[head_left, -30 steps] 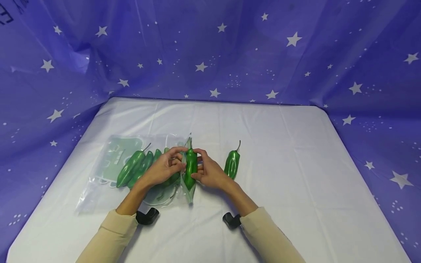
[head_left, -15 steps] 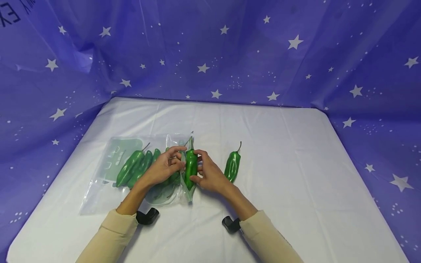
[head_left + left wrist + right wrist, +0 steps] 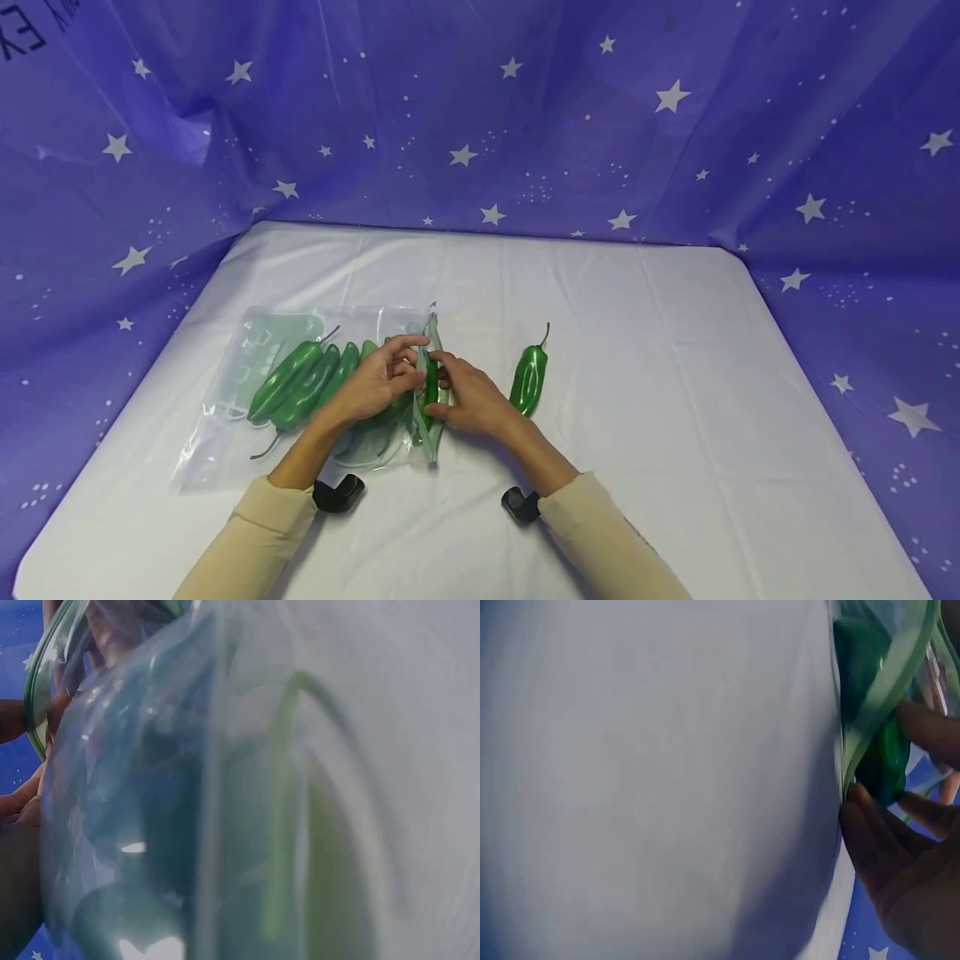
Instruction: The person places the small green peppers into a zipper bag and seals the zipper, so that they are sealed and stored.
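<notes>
A clear zip bag (image 3: 202, 454) lies on its side with its green-edged mouth facing right. Several green chili peppers (image 3: 285, 382) show inside through the film. At the mouth, my left hand (image 3: 372, 390) grips the bag's near lip between thumb and fingers. My right hand (image 3: 478, 402) holds a green chili pepper (image 3: 889, 761) by its sides, partly inside the opening. In the right wrist view the bag's green seal strip (image 3: 881, 694) crosses in front of that pepper. Bag film and blurred green shapes fill most of the left wrist view.
One loose green chili pepper (image 3: 529, 379) lies on the white tablecloth (image 3: 675, 417), just right of my right hand. A blue sheet with stars (image 3: 480, 125) hangs behind and beside the table. Black wrist mounts (image 3: 339, 493) sit at both cuffs.
The held pepper has gone leftward into the bag's mouth, with my right hand following. The peppers inside have shifted left and spread, and a stem now shows at the lower left. My left hand stays put.
</notes>
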{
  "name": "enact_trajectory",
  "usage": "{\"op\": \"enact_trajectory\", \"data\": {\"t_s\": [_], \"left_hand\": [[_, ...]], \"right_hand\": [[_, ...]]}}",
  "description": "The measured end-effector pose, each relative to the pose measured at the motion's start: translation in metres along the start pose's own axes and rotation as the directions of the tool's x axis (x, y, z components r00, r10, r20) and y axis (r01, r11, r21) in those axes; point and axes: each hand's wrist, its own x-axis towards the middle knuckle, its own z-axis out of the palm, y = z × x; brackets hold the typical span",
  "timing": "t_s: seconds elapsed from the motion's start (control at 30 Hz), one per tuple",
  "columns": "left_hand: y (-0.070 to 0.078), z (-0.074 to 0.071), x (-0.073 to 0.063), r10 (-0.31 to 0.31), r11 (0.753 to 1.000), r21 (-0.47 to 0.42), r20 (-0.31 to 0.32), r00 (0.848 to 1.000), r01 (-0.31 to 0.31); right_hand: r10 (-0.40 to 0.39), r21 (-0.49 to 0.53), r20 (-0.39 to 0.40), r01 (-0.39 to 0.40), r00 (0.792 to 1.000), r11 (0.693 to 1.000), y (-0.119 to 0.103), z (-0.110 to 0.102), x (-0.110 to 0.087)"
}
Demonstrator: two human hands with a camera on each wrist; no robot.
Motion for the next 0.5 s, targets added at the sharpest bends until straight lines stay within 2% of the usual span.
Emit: {"op": "enact_trajectory", "data": {"t_s": [0.13, 0.27, 0.37, 0.5], "left_hand": [[-0.0019, 0.001, 0.0003, -0.001, 1.0, 0.013, -0.002, 1.0, 0.001], [-0.0032, 0.0006, -0.0001, -0.002, 1.0, 0.016, 0.0, 1.0, 0.002], [-0.0028, -0.0001, -0.0005, -0.003, 1.0, 0.01, -0.003, 1.0, 0.003], [-0.0012, -0.0005, -0.0009, -0.016, 1.0, -0.005, -0.009, 1.0, 0.016]], "right_hand": [[0.0, -0.013, -0.044, -0.001, 0.999, 1.0, -0.0009, 0.0034, 0.0015], [0.036, 0.108, -0.061, -0.029, 0.998, 0.994, -0.0004, 0.0051, 0.0031], [0.069, 0.227, -0.06, -0.054, 0.996, 0.972, 0.001, 0.0068, 0.0039], [0.1, 0.326, -0.059, -0.075, 0.993, 0.942, 0.0049, 0.0109, 0.0048]]}}
